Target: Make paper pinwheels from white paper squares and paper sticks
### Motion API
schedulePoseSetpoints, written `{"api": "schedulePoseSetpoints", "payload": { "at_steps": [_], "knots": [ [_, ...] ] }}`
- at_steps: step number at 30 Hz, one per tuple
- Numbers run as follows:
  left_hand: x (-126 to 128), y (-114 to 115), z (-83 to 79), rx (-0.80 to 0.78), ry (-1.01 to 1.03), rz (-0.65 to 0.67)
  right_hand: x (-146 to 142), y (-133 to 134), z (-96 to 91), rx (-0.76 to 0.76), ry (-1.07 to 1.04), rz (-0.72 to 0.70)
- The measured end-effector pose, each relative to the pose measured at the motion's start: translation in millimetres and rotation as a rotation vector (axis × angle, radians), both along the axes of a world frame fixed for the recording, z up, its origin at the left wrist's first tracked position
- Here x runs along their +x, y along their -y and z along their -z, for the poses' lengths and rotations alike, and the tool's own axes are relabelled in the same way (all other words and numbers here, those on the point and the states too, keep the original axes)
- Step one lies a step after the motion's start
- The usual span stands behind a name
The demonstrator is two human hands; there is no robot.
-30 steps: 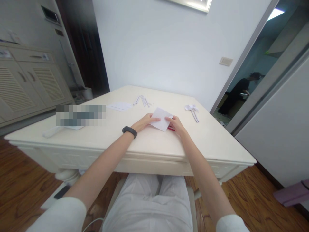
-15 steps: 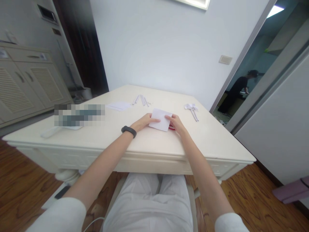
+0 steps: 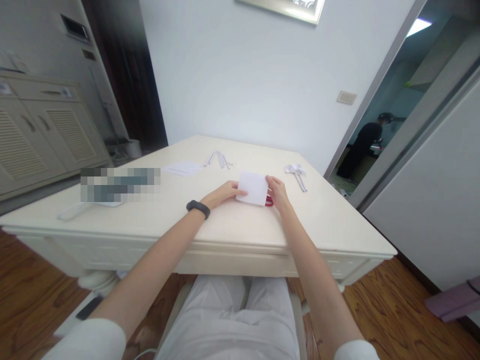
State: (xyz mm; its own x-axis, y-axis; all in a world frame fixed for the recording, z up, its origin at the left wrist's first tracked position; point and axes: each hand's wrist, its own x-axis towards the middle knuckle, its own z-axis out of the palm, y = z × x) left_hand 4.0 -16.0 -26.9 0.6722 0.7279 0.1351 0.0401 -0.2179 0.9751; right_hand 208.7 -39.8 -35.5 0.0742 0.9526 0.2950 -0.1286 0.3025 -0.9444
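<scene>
Both the left hand (image 3: pixel 226 194) and the right hand (image 3: pixel 277 192) hold one square white sheet (image 3: pixel 253 189) by its left edge and far right corner, over the near middle of the desk (image 3: pixel 232 226), with a partly hidden red item (image 3: pixel 269 201) near the right hand.

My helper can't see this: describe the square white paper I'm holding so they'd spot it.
Find the cream table by the pale blue wall. Toward its near edge, your left hand, wearing a dark wristband, and right hand hold the square white paper. Unlike the loose white sheets farther left, it's gripped, with a curved red object at its right.
</scene>
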Motion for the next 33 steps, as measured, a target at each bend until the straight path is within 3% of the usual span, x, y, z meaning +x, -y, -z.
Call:
{"api": "schedulePoseSetpoints", "payload": {
  "at_steps": [10, 20, 33],
  "knots": [
    [-4.3, -5.3, 1.1, 0.079, 0.012, -0.104, -11.4, 3.6, 0.8, 0.041, 0.102, -0.095],
    [-3.9, -8.0, 6.7, 0.008, -0.010, -0.113, -8.9, -1.2, 4.3, 0.024, 0.128, -0.034],
    [-3.6, -8.0, 7.3, -0.082, -0.002, -0.038, -10.1, -1.6, 4.5, 0.085, 0.165, -0.092]
  ]
}}
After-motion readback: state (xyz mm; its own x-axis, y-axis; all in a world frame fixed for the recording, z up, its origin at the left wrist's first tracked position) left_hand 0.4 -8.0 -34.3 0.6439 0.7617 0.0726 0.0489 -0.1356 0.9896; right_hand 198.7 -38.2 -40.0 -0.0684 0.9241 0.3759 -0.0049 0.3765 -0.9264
